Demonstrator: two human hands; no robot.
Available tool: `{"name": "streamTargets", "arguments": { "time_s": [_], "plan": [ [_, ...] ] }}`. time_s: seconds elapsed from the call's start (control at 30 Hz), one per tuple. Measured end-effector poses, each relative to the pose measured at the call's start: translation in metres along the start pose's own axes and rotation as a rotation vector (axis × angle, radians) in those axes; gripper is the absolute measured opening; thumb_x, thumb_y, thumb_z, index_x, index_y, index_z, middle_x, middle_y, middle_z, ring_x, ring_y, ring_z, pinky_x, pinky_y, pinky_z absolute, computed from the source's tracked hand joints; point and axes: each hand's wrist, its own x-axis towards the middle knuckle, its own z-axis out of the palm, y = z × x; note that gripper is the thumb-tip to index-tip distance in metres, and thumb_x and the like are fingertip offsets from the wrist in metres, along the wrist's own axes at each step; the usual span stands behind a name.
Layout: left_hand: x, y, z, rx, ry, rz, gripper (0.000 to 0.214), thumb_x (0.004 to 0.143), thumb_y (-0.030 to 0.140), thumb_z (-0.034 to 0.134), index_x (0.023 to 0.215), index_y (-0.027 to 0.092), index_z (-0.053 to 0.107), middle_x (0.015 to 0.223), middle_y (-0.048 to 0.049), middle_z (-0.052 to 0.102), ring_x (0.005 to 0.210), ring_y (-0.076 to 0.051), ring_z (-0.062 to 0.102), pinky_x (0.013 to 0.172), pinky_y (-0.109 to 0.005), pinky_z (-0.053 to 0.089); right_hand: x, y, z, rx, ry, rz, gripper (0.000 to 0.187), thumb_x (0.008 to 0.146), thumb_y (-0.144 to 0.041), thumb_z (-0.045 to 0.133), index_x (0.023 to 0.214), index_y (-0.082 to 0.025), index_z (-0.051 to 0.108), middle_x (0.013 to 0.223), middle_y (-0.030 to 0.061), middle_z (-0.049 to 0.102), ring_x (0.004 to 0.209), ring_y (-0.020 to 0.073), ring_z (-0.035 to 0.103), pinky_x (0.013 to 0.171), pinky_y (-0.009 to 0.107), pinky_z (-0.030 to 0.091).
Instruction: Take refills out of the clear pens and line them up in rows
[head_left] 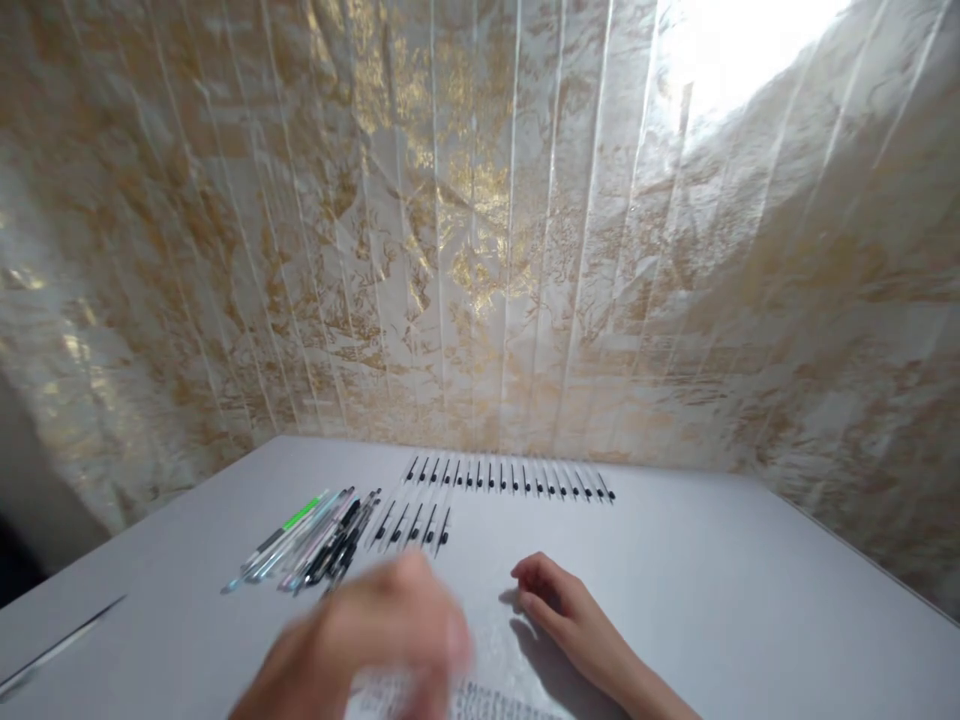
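Observation:
Low in the middle, my left hand is raised over the table and smeared by motion. Its fingers are bent, and whether they hold anything cannot be made out. Below it lies a sheet of printed paper, partly hidden. My right hand rests on the white tabletop to the right, fingers loosely curled, thumb apart, nothing visible in them. Beyond my left hand, a short row of slim pen-like pieces with black ends lies side by side. A loose pile of assorted pens is left of that row.
A longer row of similar slim, black-ended pieces runs along the table's back. One green pen stands out in the pile. A thin pen-like stick lies at the far left. Behind the table hangs a shiny gold-patterned sheet.

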Motion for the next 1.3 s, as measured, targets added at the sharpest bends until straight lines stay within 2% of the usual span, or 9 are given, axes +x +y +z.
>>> {"name": "streamTargets", "arguments": {
  "time_s": [0.07,0.1,0.2,0.4,0.67,0.93,1.07,1.17,1.3],
  "plan": [
    [0.042,-0.023,-0.008,0.137,-0.006,-0.067,0.032,0.087,0.039,0.044,0.11,0.028,0.063,0.094,-0.0051,0.067,0.095,-0.025,0.058,0.078,-0.039,0.051,-0.001,0.0,0.0,0.006,0.002,-0.003,0.017,0.081,-0.024,0.052,0.095,-0.018,0.058,0.08,0.0008,0.058,0.074,0.0159,0.051,0.072,0.028,0.04],
    [0.061,-0.037,-0.012,0.376,-0.075,-0.17,0.032,0.086,0.036,0.04,0.105,0.026,0.064,0.093,-0.004,0.066,0.096,-0.024,0.058,0.083,-0.038,0.05,-0.001,0.0,0.0,0.008,0.003,-0.005,0.017,0.08,-0.024,0.052,0.095,-0.018,0.058,0.08,0.0008,0.057,0.074,0.0159,0.051,0.072,0.028,0.04],
    [0.098,-0.083,-0.021,0.571,-0.095,-0.274,0.027,0.081,0.028,0.045,0.094,0.017,0.065,0.1,-0.0111,0.063,0.103,-0.03,0.054,0.092,-0.043,0.042,0.0,0.002,0.0,0.011,0.003,-0.011,0.016,0.079,-0.022,0.051,0.093,-0.018,0.057,0.078,0.0002,0.056,0.073,0.0157,0.05,0.071,0.028,0.04],
    [0.102,-0.146,0.001,0.724,-0.163,-0.399,0.018,0.086,0.029,0.054,0.095,0.017,0.064,0.106,-0.0097,0.062,0.107,-0.027,0.053,0.09,-0.041,0.041,0.002,0.004,0.0,0.005,-0.007,-0.037,0.016,0.08,-0.025,0.051,0.093,-0.018,0.057,0.078,0.0007,0.056,0.074,0.0163,0.05,0.071,0.028,0.04],
    [0.1,-0.161,0.017,0.773,-0.116,-0.48,0.024,0.091,0.035,0.057,0.103,0.015,0.062,0.115,-0.0066,0.062,0.107,-0.023,0.057,0.092,-0.046,0.045,0.002,0.008,0.001,-0.024,-0.011,-0.023,0.017,0.079,-0.025,0.052,0.094,-0.018,0.057,0.08,0.0013,0.058,0.076,0.0163,0.051,0.073,0.028,0.04],
    [0.107,-0.141,0.0,0.529,-0.003,-0.521,0.024,0.091,0.035,0.058,0.105,0.016,0.06,0.111,-0.006,0.062,0.099,-0.021,0.06,0.086,-0.043,0.05,0.002,0.006,0.001,-0.004,0.008,-0.027,0.018,0.079,-0.028,0.053,0.093,-0.018,0.058,0.078,0.0016,0.058,0.074,0.0164,0.051,0.071,0.029,0.04],
    [0.115,-0.105,-0.01,0.271,-0.011,-0.486,0.035,0.101,0.028,0.021,0.104,0.013,0.052,0.09,-0.0039,0.061,0.069,-0.013,0.061,0.062,-0.028,0.05,0.002,0.003,0.001,0.039,0.021,-0.016,0.02,0.081,-0.035,0.056,0.092,-0.019,0.058,0.077,0.001,0.057,0.073,0.0161,0.05,0.07,0.028,0.04],
    [0.097,-0.054,0.012,0.103,-0.074,-0.366,0.039,0.1,0.031,0.012,0.103,0.017,0.048,0.083,-0.0009,0.058,0.066,-0.014,0.06,0.059,-0.025,0.048,0.003,0.001,0.001,0.069,0.045,-0.004,0.034,0.085,-0.053,0.05,0.078,-0.019,0.054,0.071,0.0001,0.053,0.07,0.0156,0.047,0.067,0.027,0.038],
    [0.051,0.021,0.073,-0.041,-0.311,-0.13,0.011,0.088,0.022,0.046,0.085,0.022,0.056,0.086,0.0005,0.065,0.082,-0.014,0.063,0.074,-0.022,0.047,0.005,0.008,-0.001,0.07,0.08,0.055,0.057,0.085,-0.072,0.031,0.06,-0.021,0.039,0.059,-0.003,0.039,0.06,0.0137,0.038,0.061,0.027,0.034]
  ]
}}
